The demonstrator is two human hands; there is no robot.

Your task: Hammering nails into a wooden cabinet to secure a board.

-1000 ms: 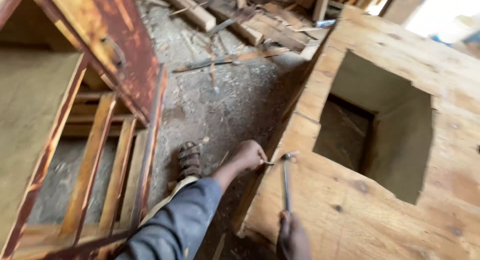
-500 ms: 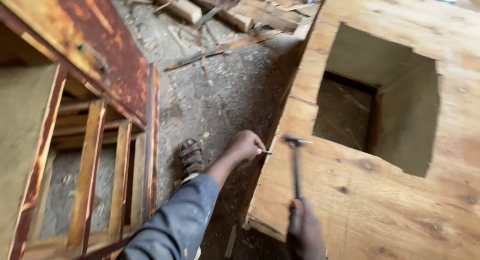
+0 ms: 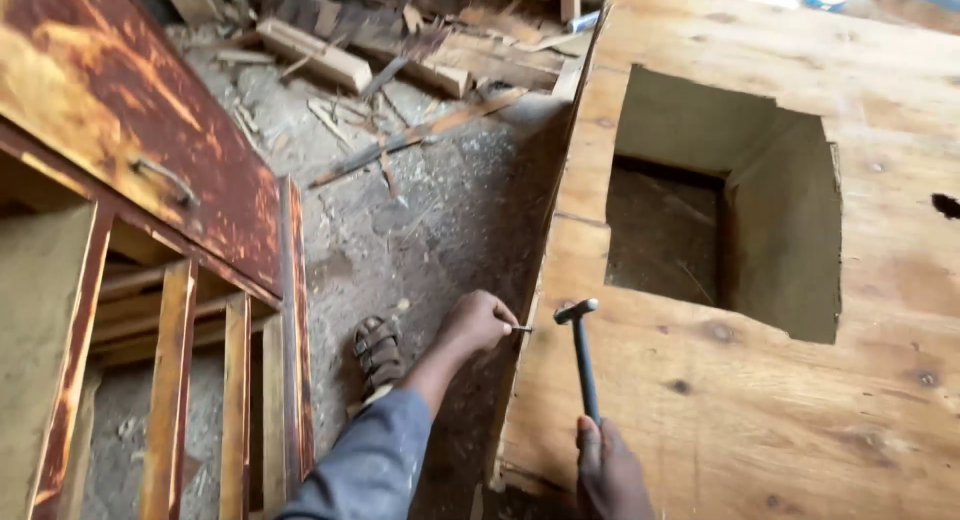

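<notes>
The left hand (image 3: 478, 322) pinches a nail (image 3: 520, 328) between its fingertips and holds it level against the side edge of the plywood panel (image 3: 740, 420); this grip is closed on the nail. The right hand (image 3: 608, 470) is clamped around the lower end of the hammer (image 3: 582, 355) handle. The hammer head sits just beside the nail head, slightly apart from it.

Hazards at this position:

- Finger strike. The left fingertips lie very near the nail head, so a blow that drifts sideways would probably land on them.
- Bent nail. The nail enters a thin edge, and an off-axis blow may fold it or drive it out through the panel face.
- Glancing blow. The hammer is held low on the handle, which reduces control of the head.
- Footing. A sandalled foot (image 3: 375, 352) stands on the dusty floor (image 3: 440, 210), close to loose wood scraps (image 3: 420, 135).
</notes>
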